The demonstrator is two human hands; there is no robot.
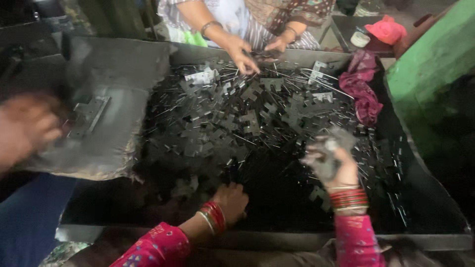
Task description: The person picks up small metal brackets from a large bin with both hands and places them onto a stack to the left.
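Head view: the right hand [332, 163] is raised above the metal tray [435, 198], its fingers closed on a grey hinge plate [330, 148] (blurred). The left hand [231, 200] is pressed down among the dark hinge plates and pins [232, 123] heaped in the tray; whether its fingers are closed cannot be told. Opposite, a co-worker's hands [247, 52] are sunk in the same heap, and a magenta cloth [365, 89] is draped at the tray's right wall.
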